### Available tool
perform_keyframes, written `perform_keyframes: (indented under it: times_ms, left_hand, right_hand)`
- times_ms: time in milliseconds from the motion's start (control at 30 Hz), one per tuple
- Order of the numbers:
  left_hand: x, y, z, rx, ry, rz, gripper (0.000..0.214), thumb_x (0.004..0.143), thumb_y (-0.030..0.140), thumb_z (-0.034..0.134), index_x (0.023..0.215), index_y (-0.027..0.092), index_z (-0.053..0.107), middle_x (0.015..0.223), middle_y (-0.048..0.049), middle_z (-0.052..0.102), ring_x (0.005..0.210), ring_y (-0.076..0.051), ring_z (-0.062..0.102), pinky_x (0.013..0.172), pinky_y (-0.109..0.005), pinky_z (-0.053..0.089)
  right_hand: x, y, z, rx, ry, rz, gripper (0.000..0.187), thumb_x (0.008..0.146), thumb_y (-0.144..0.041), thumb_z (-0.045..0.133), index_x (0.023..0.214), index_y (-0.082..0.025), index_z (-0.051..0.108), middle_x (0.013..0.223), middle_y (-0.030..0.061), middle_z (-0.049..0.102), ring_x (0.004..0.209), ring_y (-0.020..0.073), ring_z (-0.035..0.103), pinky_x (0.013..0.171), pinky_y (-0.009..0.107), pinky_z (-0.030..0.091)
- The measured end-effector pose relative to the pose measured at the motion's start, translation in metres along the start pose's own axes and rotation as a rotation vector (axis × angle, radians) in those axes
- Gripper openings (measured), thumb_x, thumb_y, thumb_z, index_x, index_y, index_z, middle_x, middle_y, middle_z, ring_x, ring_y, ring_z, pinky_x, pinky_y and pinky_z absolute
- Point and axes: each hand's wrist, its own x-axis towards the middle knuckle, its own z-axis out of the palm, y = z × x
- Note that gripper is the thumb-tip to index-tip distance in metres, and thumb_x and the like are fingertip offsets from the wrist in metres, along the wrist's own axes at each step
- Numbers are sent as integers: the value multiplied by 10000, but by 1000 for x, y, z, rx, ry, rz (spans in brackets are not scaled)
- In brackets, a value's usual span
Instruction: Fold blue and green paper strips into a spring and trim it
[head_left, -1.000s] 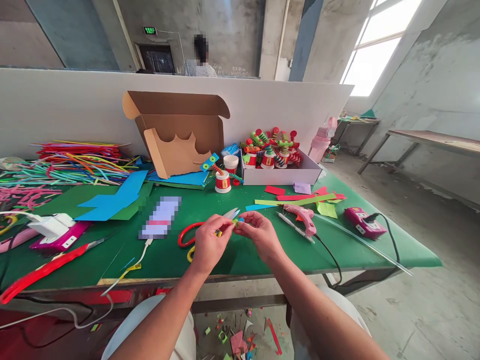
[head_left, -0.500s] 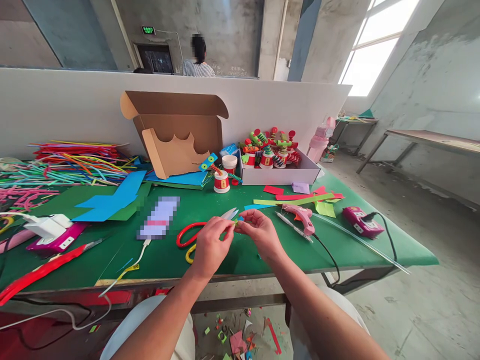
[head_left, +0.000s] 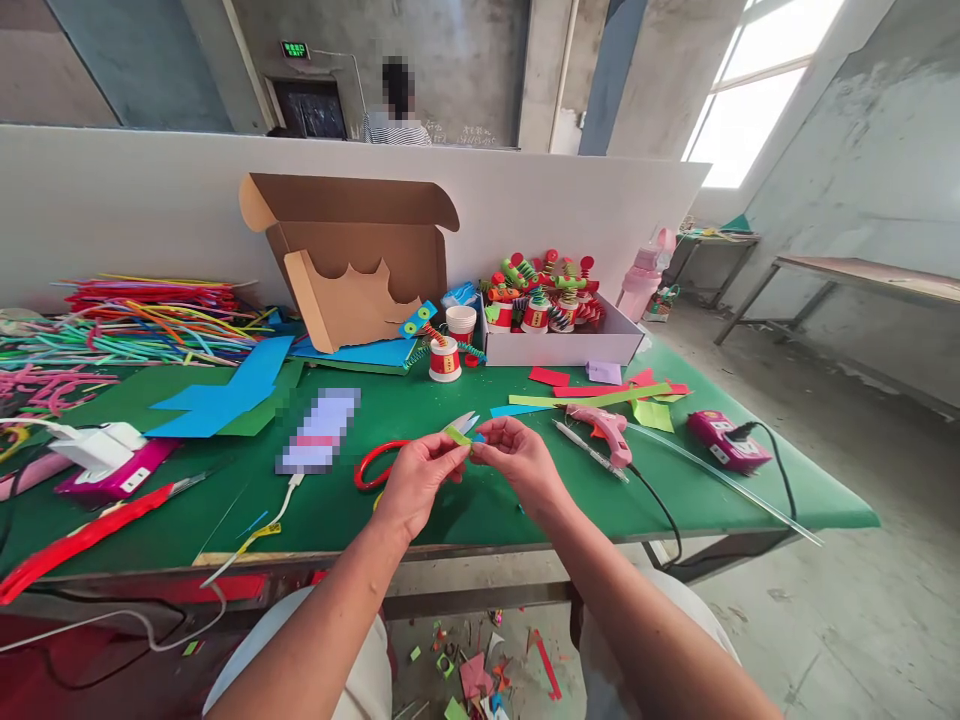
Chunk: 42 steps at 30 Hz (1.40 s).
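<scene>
My left hand (head_left: 415, 480) and my right hand (head_left: 516, 462) meet over the front of the green table (head_left: 465, 510). Both pinch a small light-green paper piece (head_left: 456, 436) between thumb and fingers; a bit of blue shows at my right fingertips. Red-handled scissors (head_left: 386, 455) lie on the table just behind my left hand, blades pointing right. A pink glue gun (head_left: 606, 428) rests to the right of my right hand.
An open cardboard box (head_left: 352, 265) and a white tray (head_left: 562, 345) of finished cup toys stand at the back. Pipe cleaners (head_left: 127, 320) pile at the left; blue paper sheets (head_left: 232, 390), a pink charger (head_left: 727, 445), and coloured strips (head_left: 600, 397) lie around. A person stands beyond the partition.
My hands have risen slightly and the green piece now shows more plainly between my fingers. The view has shifted a little.
</scene>
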Motion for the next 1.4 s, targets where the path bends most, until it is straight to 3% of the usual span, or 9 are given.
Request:
perform_keyframes:
  times_ms: [333, 500, 667, 767, 867, 967, 1100, 1200, 1400]
  left_hand:
    - [0, -2, 0, -174, 44, -58, 317, 486, 281, 855, 688, 125, 667, 612, 1, 614, 546, -88, 524, 513, -209, 418]
    - [5, 15, -20, -248, 126, 6, 272, 488, 245, 827, 646, 127, 640, 594, -2, 617, 532, -87, 542, 499, -202, 441]
    - [13, 22, -43, -262, 242, 66, 261, 488, 210, 814, 658, 131, 633, 604, 3, 628, 535, -83, 556, 505, -193, 461]
    - [12, 15, -43, -238, 188, 41, 271, 499, 231, 824, 679, 125, 652, 605, 1, 630, 541, -79, 556, 515, -185, 464]
    - [5, 6, -33, -204, 93, 5, 293, 489, 265, 842, 666, 124, 655, 585, -3, 623, 538, -81, 550, 518, -186, 457]
    - [-3, 1, -23, -163, 33, -16, 306, 478, 300, 850, 636, 132, 649, 563, -7, 610, 519, -88, 531, 491, -196, 428]
    - [-7, 1, -13, -128, 32, -18, 288, 465, 302, 844, 619, 139, 664, 582, -10, 602, 534, -93, 521, 511, -213, 433]
    - [-7, 1, -8, -119, 20, -18, 283, 466, 307, 838, 626, 138, 677, 602, -17, 610, 540, -100, 525, 525, -233, 446]
    - [-4, -1, -1, -163, -22, -29, 313, 455, 310, 851, 638, 129, 673, 606, -6, 616, 538, -90, 533, 526, -220, 451]
  right_hand:
    - [-4, -13, -10, -74, 78, -76, 368, 575, -424, 805, 822, -212, 632, 715, -26, 630, 615, 120, 610, 632, 274, 525]
    - [-2, -33, -54, -335, 198, -154, 301, 639, -450, 730, 776, -198, 640, 673, -15, 621, 615, 136, 594, 640, 292, 512]
    - [2, -70, -116, -1029, 414, -206, 118, 735, -294, 602, 733, -201, 675, 673, 7, 667, 671, 168, 600, 658, 284, 459]
    - [3, -87, -153, -1314, 598, -135, 117, 738, -230, 583, 741, -182, 690, 717, 35, 697, 718, 185, 618, 656, 278, 437]
    - [8, -88, -174, -1358, 552, 0, 114, 733, -237, 608, 739, -163, 695, 751, 53, 713, 721, 177, 632, 640, 257, 442]
    - [10, -87, -174, -1386, 496, 22, 131, 739, -209, 589, 788, -172, 703, 786, 53, 719, 724, 170, 632, 633, 249, 439]
    - [-1, -93, -154, -1568, 710, -46, 285, 821, -404, 513, 741, -192, 687, 750, 89, 702, 725, 215, 613, 585, 288, 390]
    - [-8, -88, -140, -1658, 585, 65, 387, 767, -548, 552, 607, -212, 660, 646, 81, 678, 650, 221, 608, 549, 292, 369]
    - [1, -64, -144, -1578, 379, 275, 177, 706, -336, 630, 581, -216, 665, 551, 73, 647, 617, 223, 624, 567, 301, 417]
